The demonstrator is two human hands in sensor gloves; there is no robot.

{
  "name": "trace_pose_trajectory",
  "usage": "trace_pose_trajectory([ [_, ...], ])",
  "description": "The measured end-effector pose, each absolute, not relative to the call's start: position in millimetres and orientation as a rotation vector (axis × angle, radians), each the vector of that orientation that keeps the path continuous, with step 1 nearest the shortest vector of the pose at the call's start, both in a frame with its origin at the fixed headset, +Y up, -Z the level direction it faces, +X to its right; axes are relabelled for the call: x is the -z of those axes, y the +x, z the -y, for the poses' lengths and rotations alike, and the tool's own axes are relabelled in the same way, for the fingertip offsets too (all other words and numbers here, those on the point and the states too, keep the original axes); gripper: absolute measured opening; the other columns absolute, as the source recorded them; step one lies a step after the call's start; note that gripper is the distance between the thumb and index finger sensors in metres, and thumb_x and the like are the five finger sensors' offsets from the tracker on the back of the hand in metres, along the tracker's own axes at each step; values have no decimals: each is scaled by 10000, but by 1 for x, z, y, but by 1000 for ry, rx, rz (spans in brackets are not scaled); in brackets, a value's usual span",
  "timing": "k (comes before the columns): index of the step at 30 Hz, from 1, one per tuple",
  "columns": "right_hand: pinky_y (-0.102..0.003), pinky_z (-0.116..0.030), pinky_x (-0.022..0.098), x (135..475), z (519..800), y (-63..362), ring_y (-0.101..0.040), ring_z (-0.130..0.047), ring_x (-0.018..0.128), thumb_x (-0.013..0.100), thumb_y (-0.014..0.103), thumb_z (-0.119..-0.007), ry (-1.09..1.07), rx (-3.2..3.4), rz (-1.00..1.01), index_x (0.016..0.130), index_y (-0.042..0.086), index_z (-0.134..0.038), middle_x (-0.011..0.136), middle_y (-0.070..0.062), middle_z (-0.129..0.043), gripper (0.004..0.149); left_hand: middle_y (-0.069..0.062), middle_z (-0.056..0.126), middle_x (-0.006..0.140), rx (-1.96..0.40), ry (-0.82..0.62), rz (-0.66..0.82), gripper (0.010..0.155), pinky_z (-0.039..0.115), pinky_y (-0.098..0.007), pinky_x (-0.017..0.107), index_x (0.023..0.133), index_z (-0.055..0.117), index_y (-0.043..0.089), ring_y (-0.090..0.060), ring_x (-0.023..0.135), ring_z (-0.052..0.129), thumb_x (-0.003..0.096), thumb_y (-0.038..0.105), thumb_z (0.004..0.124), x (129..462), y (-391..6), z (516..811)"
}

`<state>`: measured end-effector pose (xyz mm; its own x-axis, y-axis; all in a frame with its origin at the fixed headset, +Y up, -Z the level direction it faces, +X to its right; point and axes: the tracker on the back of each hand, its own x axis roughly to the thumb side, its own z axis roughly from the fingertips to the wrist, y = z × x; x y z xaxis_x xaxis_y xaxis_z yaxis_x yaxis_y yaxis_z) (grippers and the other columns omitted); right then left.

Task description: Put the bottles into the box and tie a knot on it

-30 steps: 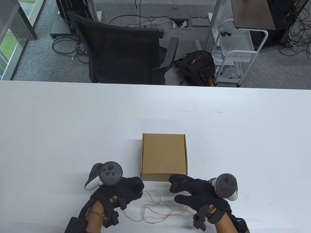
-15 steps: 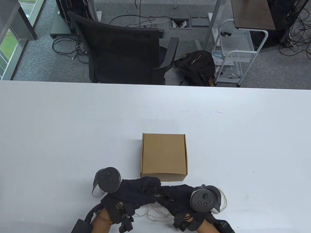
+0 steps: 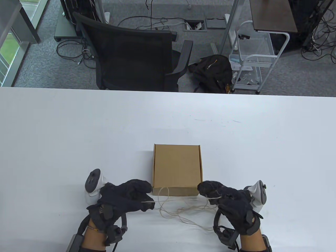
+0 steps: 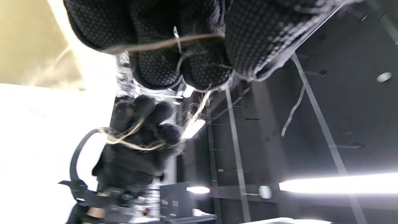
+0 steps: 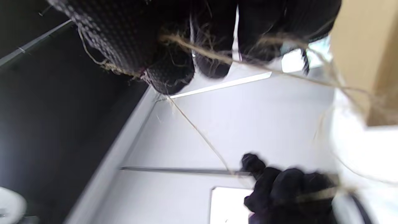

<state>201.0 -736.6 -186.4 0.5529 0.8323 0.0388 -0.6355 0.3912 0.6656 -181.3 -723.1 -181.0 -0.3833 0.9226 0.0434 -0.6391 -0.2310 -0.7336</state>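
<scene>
A closed brown cardboard box [image 3: 177,169] stands on the white table [image 3: 78,131]; no bottle is visible. Thin tan twine [image 3: 181,210] lies in loops in front of the box. My left hand [image 3: 131,195] is just left of the box's near corner, with the twine [image 4: 161,45] gripped in its curled fingers. My right hand [image 3: 220,195] sits at the box's near right corner, fingers curled round the other part of the twine [image 5: 214,56]. The strand runs loosely between both hands. The box edge [image 5: 363,59] shows in the right wrist view.
A black office chair [image 3: 131,52] stands behind the table's far edge, with a black bag [image 3: 212,71] and a white wire cart [image 3: 252,57] on the floor to its right. Cables lie on the carpet.
The hands met over the twine in front of the box half a second ago. They have since drawn apart to the box's two near corners, lifting and spreading the twine between them.
</scene>
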Motion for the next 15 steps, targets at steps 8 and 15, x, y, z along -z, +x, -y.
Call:
trace_pose_trajectory([
  [8, -479, -884, 373, 195, 743, 211, -197, -1019, 317, 498, 339, -849, 377, -1428, -112, 799, 61, -899, 463, -48, -1040, 413, -1, 1011, 832, -1600, -193, 420, 648, 743, -626, 654, 1073, 680, 172, -362, 819, 980, 504, 361, 926, 191, -206, 734],
  [15, -601, -728, 526, 196, 743, 204, -353, -896, 607, 466, 360, -835, 186, -2124, 342, 810, 140, -916, 765, -150, -882, 416, -11, 971, 872, -1268, -28, 18, 643, 753, -617, 648, 1085, 627, 164, -372, 824, 972, 521, 339, 883, 194, -195, 748],
])
